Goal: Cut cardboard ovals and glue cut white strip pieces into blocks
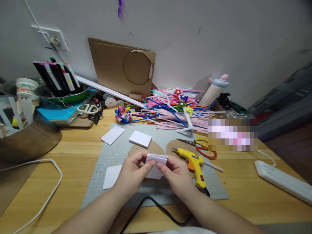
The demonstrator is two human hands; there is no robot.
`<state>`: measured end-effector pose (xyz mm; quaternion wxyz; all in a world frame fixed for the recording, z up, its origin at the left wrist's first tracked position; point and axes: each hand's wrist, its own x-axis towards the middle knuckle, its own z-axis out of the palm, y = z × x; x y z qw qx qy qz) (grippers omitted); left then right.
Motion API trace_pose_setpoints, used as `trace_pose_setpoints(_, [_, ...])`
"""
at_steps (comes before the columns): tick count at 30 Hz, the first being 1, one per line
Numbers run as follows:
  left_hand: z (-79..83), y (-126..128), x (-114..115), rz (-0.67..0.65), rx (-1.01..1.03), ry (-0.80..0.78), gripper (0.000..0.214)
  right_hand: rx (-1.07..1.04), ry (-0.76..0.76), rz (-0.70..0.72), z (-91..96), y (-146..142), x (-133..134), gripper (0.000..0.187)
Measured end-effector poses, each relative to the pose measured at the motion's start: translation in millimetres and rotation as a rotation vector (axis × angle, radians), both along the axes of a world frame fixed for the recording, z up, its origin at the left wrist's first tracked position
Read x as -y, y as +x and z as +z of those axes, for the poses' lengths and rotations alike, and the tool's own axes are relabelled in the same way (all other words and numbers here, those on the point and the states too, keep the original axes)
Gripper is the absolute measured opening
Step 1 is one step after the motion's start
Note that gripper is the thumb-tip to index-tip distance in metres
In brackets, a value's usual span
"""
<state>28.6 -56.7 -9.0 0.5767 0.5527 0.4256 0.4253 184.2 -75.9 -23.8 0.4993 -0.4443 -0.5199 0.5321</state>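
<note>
My left hand (pixel 135 170) and my right hand (pixel 176 174) pinch a folded piece of white paper (pixel 156 158) between them, thumbs on its near side. Below it, a white sheet (pixel 154 174) shows between the hands; whether it is joined to the fold I cannot tell. White paper pieces (pixel 113 135) and a small white stack (pixel 140 139) lie on the grey cutting mat (pixel 97 188), and another white piece (pixel 110 175) is partly under my left arm. Two round cardboard discs (pixel 146 149) lie beneath my hands. A yellow glue gun (pixel 195 162) rests right of my right hand.
Scissors with red and yellow handles (pixel 203 146) lie behind the glue gun. Pipe cleaners (pixel 175 110) are heaped at the back. Cut cardboard (pixel 109 65) leans on the wall. Markers (pixel 58 78) stand in a bowl at left. A power strip (pixel 282 182) is at right; a black cable (pixel 161 208) crosses in front.
</note>
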Motion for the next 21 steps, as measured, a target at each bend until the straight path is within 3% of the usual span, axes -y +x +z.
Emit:
trace_pose_setpoints(9, [-1.1,5.1,3.6,0.12,0.037,0.005,0.015,0.031,0.034,-0.007,-1.4,3.6,1.3,0.022])
trace_pose_setpoints(12, [-0.7,3.7,1.4,0.127,0.05,-0.068,0.019,-0.019,-0.014,0.01,0.9,0.2,-0.6,0.028])
trace_pose_setpoints(16, [-3.4,0.3,-5.9,0.261,0.2,-0.213,0.025,-0.003,-0.175,0.116,0.6,-1.7,-3.2,0.036])
trace_pose_setpoints(18, [-3.6,-0.4,-7.8,0.212,0.284,-0.285,0.029,0.003,-0.231,0.147,-1.3,-1.2,-4.8,0.039])
trace_pose_setpoints(21, [-1.1,0.6,-6.0,0.006,0.379,-0.432,0.036,-0.038,-0.227,0.144,-2.6,-2.0,-6.3,0.037])
